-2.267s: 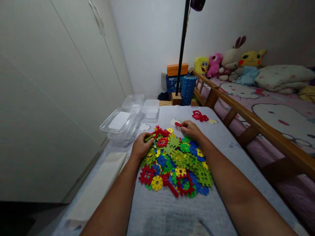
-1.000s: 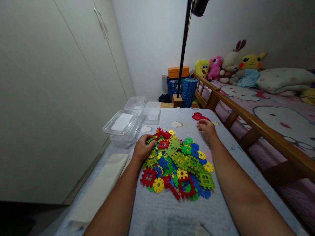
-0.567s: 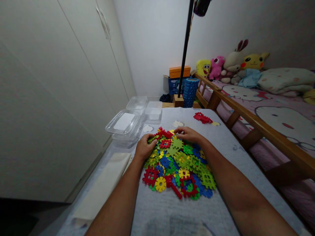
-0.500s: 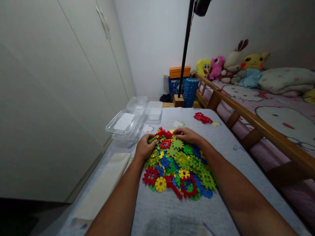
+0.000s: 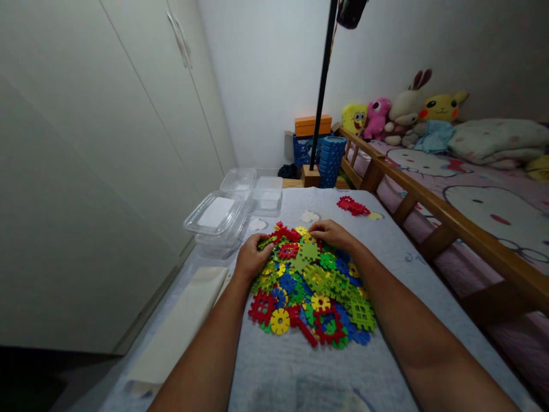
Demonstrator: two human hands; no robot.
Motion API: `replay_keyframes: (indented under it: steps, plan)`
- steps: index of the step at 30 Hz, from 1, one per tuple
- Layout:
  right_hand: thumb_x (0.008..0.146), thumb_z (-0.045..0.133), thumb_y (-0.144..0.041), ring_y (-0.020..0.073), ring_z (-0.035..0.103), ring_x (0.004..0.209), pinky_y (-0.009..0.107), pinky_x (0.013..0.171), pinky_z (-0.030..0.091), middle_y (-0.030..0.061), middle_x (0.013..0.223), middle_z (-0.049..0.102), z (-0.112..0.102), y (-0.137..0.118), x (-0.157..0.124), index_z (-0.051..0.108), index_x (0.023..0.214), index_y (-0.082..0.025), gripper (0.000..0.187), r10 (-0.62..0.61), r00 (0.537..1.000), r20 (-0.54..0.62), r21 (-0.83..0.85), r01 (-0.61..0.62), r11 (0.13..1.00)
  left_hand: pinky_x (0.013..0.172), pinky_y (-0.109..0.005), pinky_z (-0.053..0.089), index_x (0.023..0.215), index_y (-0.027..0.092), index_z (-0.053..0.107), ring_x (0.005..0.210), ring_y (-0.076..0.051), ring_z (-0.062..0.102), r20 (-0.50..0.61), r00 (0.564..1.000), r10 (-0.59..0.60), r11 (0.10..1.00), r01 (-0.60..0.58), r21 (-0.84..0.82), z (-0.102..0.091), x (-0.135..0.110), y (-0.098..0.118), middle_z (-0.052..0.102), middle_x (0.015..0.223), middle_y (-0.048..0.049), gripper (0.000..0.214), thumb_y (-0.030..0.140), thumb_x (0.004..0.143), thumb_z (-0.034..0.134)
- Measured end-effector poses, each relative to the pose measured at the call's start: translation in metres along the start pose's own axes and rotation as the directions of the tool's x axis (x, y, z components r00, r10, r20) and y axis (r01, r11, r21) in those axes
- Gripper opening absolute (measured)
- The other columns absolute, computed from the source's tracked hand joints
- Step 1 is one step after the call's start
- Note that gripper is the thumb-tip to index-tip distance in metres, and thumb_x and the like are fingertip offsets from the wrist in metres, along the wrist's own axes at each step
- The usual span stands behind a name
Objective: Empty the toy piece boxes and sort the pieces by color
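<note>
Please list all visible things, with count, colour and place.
Tablecloth: one, pale blue, centre
Plastic pieces: many, red, yellow, green, blue, piled on cloth
Red pieces: some, red, cloth's far right
Clear boxes: three or more, colourless, far left
Sheet: one, white, nearest box
Flat panel: one, cream, cloth's left
Cabinet: one, whitish, left
Wall: one, pale, behind
Pole: one, black, beyond cloth
Cartons: two, orange over blue, behind pole
Ridged cylinder: one, blue, beside pole
Bed: one, brown and pink, right
Soft toys: at least four, mixed, bed's far end
Blanket: one, pale, on bed
Left hand: one, bare, pile's left, holding green piece
Right hand: one, bare, pile's far edge
</note>
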State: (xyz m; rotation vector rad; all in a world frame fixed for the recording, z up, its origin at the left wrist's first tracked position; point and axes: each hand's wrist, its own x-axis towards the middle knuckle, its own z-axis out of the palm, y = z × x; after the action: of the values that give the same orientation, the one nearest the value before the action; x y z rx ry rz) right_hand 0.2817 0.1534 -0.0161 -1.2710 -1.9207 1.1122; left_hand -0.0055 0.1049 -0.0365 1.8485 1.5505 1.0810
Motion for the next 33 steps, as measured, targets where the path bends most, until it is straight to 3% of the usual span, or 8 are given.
replay_keyframes:
  steps: [10, 16, 20, 23, 26, 29, 31, 33]
  plan:
    - [0.078, 0.06, -0.03, 0.0117, 0.054, 0.051, 0.021, 0.048, 0.041, -0.0054, 0.058, 0.059, 0.006, -0.007, 0.0, 0.057, 0.086, -0.02, 0.013, 0.107, 0.99, -0.093, 0.134, -0.094, 0.986, 0.094, -0.039, 0.051, 0.096, 0.021, 0.067, 0.097, -0.024, 0.066, 0.006, 1.0, 0.007, 1.0, -0.007, 0.014, -0.001, 0.0, 0.0, 0.072, 0.101, -0.0059, 0.027, 0.041, 0.08, 0.061]
    - [0.078, 0.062, -0.034, 0.0118, 0.059, 0.055, 0.02, 0.05, 0.043, -0.0023, 0.065, 0.067, 0.002, -0.022, -0.004, 0.055, 0.086, -0.021, 0.017, 0.138, 0.989, -0.048, 0.252, -0.121, 0.96, 0.094, -0.038, 0.051, 0.095, 0.021, 0.068, 0.098, -0.023, 0.067, -0.001, 1.0, 0.023, 0.999, -0.023, 0.027, 0.0, 0.0, -0.002, 0.072, 0.101, -0.0059, 0.025, 0.039, 0.08, 0.061]
    - [0.072, 0.066, -0.032, 0.0106, 0.057, 0.058, 0.02, 0.053, 0.044, -0.0014, 0.069, 0.065, -0.016, -0.023, -0.022, 0.06, 0.078, -0.019, 0.015, 0.119, 0.973, -0.199, 0.186, -0.082, 0.979, 0.094, -0.039, 0.051, 0.094, 0.021, 0.068, 0.099, -0.024, 0.067, -0.004, 1.0, 0.018, 1.0, -0.018, 0.017, 0.0, 0.0, 0.0, 0.072, 0.102, -0.0062, 0.024, 0.039, 0.079, 0.061]
    - [0.069, 0.065, -0.032, 0.0114, 0.054, 0.054, 0.021, 0.049, 0.041, -0.0028, 0.061, 0.059, -0.039, -0.005, -0.047, 0.06, 0.076, -0.019, 0.015, 0.211, 0.883, -0.419, 0.159, -0.158, 0.975, 0.095, -0.04, 0.05, 0.096, 0.02, 0.067, 0.1, -0.024, 0.066, 0.004, 1.0, 0.012, 1.0, -0.012, 0.012, 0.001, 0.0, 0.0, 0.072, 0.103, -0.0069, 0.026, 0.04, 0.079, 0.06]
    - [0.065, 0.064, -0.03, 0.0139, 0.056, 0.053, 0.022, 0.046, 0.038, -0.0024, 0.059, 0.059, -0.061, 0.024, -0.073, 0.061, 0.081, -0.02, 0.019, 0.308, 0.675, -0.67, 0.191, -0.244, 0.951, 0.096, -0.04, 0.05, 0.097, 0.02, 0.067, 0.101, -0.025, 0.066, 0.01, 1.0, 0.013, 1.0, -0.013, 0.018, 0.002, 0.0, -0.002, 0.072, 0.104, -0.0075, 0.027, 0.04, 0.08, 0.06]
    - [0.063, 0.064, -0.029, 0.014, 0.055, 0.053, 0.023, 0.047, 0.038, -0.0012, 0.06, 0.059, -0.073, 0.051, -0.093, 0.061, 0.074, -0.02, 0.015, 0.321, 0.509, -0.799, 0.188, -0.295, 0.937, 0.096, -0.04, 0.05, 0.097, 0.02, 0.067, 0.1, -0.025, 0.066, 0.014, 1.0, 0.01, 1.0, -0.01, 0.023, 0.002, 0.0, -0.003, 0.072, 0.104, -0.0075, 0.028, 0.041, 0.08, 0.06]
    - [0.062, 0.063, -0.03, 0.0142, 0.054, 0.054, 0.024, 0.048, 0.038, -0.0007, 0.06, 0.059, -0.075, 0.063, -0.099, 0.061, 0.071, -0.019, 0.014, 0.309, 0.461, -0.832, 0.177, -0.308, 0.935, 0.095, -0.04, 0.05, 0.098, 0.02, 0.067, 0.1, -0.025, 0.066, 0.014, 1.0, 0.008, 1.0, -0.009, 0.022, 0.002, 0.001, -0.005, 0.072, 0.104, -0.0073, 0.029, 0.042, 0.08, 0.06]
    - [0.063, 0.063, -0.03, 0.015, 0.053, 0.054, 0.025, 0.05, 0.038, -0.0008, 0.06, 0.059, -0.075, 0.069, -0.1, 0.062, 0.072, -0.019, 0.014, 0.292, 0.451, -0.844, 0.162, -0.305, 0.939, 0.095, -0.04, 0.05, 0.099, 0.02, 0.067, 0.1, -0.025, 0.066, 0.014, 1.0, 0.013, 1.0, -0.013, 0.023, 0.002, 0.001, -0.006, 0.072, 0.104, -0.0073, 0.03, 0.043, 0.08, 0.06]
